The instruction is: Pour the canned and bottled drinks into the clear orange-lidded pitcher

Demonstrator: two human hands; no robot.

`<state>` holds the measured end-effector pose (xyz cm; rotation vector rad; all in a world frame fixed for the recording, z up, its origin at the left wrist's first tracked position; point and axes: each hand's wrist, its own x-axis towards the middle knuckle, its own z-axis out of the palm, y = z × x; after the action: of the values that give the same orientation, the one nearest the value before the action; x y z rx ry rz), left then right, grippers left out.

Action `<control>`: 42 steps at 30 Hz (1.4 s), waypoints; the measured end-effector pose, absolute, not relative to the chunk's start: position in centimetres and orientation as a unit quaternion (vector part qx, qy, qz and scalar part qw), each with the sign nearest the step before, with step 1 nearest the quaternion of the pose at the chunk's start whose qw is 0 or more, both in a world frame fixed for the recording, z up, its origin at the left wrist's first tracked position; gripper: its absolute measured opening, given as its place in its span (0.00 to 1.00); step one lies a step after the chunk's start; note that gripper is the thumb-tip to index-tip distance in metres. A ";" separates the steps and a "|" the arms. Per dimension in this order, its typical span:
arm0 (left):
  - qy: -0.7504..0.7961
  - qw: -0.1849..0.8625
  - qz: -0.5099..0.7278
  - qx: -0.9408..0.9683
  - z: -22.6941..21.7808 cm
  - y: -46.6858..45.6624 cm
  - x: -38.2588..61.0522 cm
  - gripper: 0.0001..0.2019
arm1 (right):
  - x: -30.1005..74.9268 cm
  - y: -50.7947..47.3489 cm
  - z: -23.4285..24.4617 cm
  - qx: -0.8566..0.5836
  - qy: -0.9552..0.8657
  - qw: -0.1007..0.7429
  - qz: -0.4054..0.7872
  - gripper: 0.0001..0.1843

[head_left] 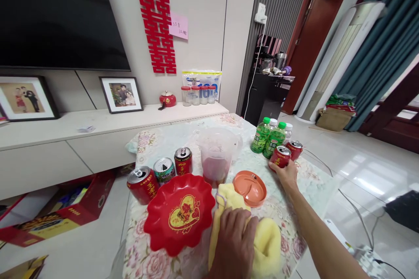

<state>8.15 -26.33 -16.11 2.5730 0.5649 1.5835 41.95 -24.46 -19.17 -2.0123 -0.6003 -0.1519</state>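
My right hand (287, 173) grips a red drink can (280, 155) at the right side of the table. Just behind it stands a second red can (294, 149), beside green-labelled bottles (274, 140). My left hand (236, 235) rests on a yellow towel (266, 242) at the front, its fingers bent over the cloth; whether it pinches the towel is hard to see. Beyond the towel lies an orange lid (250, 188). A clear plastic pitcher (216, 152) stands mid-table. Left of the towel is a red scalloped plate (160, 226) with a gold heart print.
Left of the pitcher stand a dark red can (183, 161), a green can (164, 171) and a larger red can (142, 185). A floral cloth (153, 266) covers the table. Behind it, a white cabinet (75, 126) carries jars (195, 96) and framed photos. Cables (356, 209) lie on the floor at right.
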 end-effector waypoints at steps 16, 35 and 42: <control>0.196 0.022 0.509 0.838 -18.3 -26.9 9.4 0.21 | 34.3 -25.7 -7.5 -0.776 -0.383 0.500 -0.010 0.37; 0.198 0.077 0.413 0.886 -19.6 -26.9 9.0 0.01 | 31.4 -19.6 1.7 -0.659 -0.676 0.186 -0.274 0.31; 0.198 0.090 0.376 0.901 -19.4 -27.0 8.8 0.03 | 31.5 -18.8 2.2 -0.630 -0.694 0.132 -0.323 0.29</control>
<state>8.83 -26.96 -19.42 2.6799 0.5878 1.1170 31.55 -18.83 2.15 -1.8298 -2.0140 -0.9362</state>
